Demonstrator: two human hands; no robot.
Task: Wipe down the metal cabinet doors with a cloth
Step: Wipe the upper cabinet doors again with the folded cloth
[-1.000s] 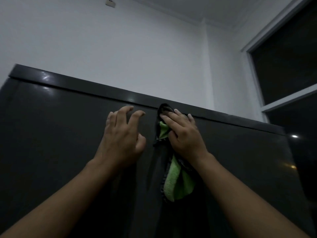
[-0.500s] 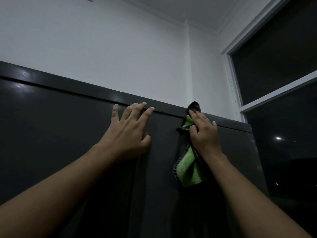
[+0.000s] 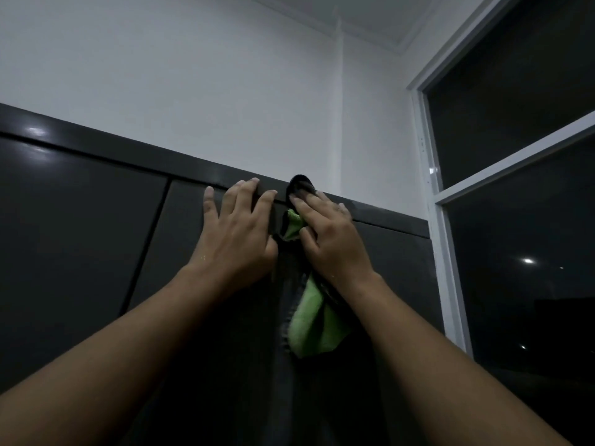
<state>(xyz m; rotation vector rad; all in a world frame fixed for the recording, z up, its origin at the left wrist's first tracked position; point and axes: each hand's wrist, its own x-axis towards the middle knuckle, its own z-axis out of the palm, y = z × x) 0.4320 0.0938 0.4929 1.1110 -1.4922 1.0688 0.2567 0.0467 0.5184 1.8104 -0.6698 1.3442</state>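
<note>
While two hands (image 3: 236, 243) (image 3: 335, 246) press one door (image 3: 190, 259) of two, one cloth (image 3: 309, 326) hangs.

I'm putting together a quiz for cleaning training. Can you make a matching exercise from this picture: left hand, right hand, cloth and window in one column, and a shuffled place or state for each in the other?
1. left hand
2. right hand
3. cloth
4. window

A. dark panes, far right of the picture
B. bare, fingers spread flat on the cabinet door
C. green and dark, hanging down below a palm
D. pressing fabric against the metal near the top edge

Pairs: 1-B, 2-D, 3-C, 4-A
</note>
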